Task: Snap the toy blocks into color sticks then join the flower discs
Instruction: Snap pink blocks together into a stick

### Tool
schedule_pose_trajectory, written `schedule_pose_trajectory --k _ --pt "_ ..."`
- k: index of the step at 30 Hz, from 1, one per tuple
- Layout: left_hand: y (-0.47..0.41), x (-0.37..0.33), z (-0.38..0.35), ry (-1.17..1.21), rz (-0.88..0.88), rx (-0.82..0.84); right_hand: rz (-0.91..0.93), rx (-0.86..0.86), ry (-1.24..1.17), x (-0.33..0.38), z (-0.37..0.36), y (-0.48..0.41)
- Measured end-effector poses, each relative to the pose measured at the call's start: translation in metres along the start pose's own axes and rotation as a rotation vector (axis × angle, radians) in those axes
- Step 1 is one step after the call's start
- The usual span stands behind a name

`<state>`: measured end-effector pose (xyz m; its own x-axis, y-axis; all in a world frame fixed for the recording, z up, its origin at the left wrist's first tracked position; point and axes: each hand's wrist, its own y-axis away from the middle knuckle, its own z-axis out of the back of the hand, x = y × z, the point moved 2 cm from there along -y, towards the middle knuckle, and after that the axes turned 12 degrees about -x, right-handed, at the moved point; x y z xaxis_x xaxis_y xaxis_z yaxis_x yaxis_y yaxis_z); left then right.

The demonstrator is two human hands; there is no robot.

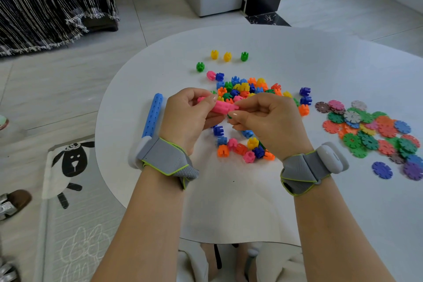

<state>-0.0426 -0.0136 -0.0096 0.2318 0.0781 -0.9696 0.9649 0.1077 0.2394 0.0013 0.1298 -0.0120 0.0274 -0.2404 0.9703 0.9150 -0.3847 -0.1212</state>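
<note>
A short pink stick of joined blocks point(221, 106) is held above the white table point(297, 71). My left hand point(191, 115) grips its left end, and my right hand point(263, 118) pinches its right end. Something green point(229, 116) shows under my right thumb. A finished light-blue stick point(152, 117) lies on the table left of my left hand. Loose blocks of many colours lie in a pile point(249, 89) behind my hands, and more loose blocks point(242, 146) lie below them. Flower discs point(370, 131) lie heaped at the right.
Two yellow blocks point(220, 55) and two green blocks point(244, 56) stand apart at the far side of the table. A sheep-pattern floor mat point(68, 181) lies left of the table. A striped cloth point(52, 0) hangs at the far left.
</note>
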Motion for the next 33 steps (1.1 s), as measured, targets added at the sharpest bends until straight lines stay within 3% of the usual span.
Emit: schedule_pose_trajectory --k 7,11,16,19,28,33 --pt "0.006 0.002 -0.001 -0.013 0.01 0.053 0.0 -0.022 0.052 -0.004 0.003 0.005" --pt "0.006 0.007 0.001 -0.077 0.014 0.063 0.063 0.005 0.311 -0.009 0.006 0.005" --pt "-0.001 0.007 0.008 -0.08 -0.039 -0.084 0.17 0.137 0.648 -0.009 0.004 0.012" --pt "-0.001 0.007 0.008 -0.093 -0.028 -0.055 0.176 0.202 0.792 -0.007 0.002 0.015" --pt "0.002 0.006 0.005 -0.141 -0.047 0.006 0.188 0.287 0.846 -0.001 -0.002 0.014" --pt "0.002 0.005 0.006 -0.143 -0.055 0.014 0.252 0.151 0.761 -0.007 -0.005 0.011"
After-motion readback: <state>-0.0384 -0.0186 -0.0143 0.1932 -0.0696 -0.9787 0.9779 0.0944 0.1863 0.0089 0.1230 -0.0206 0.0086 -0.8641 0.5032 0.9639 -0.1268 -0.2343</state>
